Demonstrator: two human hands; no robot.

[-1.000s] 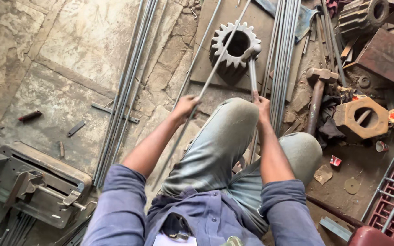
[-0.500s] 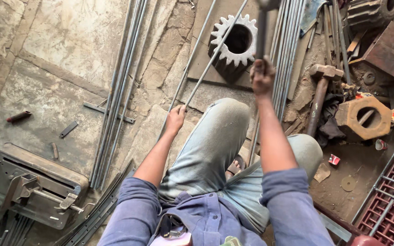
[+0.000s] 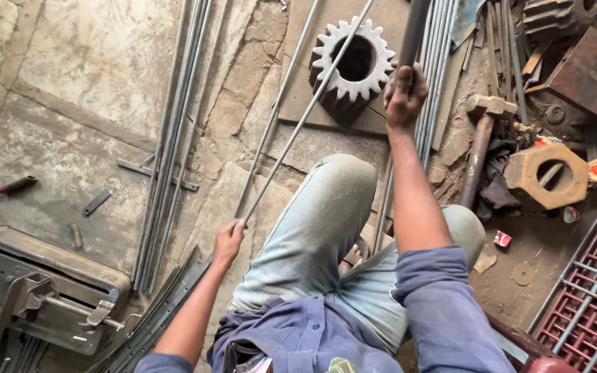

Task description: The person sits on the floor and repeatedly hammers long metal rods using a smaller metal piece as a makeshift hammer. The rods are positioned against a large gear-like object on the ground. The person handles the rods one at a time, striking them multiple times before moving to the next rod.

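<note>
I sit on a stone floor with my knees up. My left hand (image 3: 229,240) grips the near end of a thin steel rod (image 3: 312,103) that slants up and away over a large toothed gear (image 3: 352,63). My right hand (image 3: 405,93) is raised above my right knee, closed round a dark thick handle or pipe (image 3: 414,27) that runs up out of view; its top is hidden. The gear stands on a flat metal plate (image 3: 298,110).
A bundle of long rods (image 3: 171,145) lies on the floor at left, another bundle (image 3: 437,69) beyond my right hand. A hammer (image 3: 481,135), an octagonal nut-like block (image 3: 551,173), a red grate (image 3: 589,283) at right, a metal vise-like fixture (image 3: 43,290) at lower left.
My right hand has lifted the dark handle up from knee height. My left hand has slid down and back along the thin rod toward my body.
</note>
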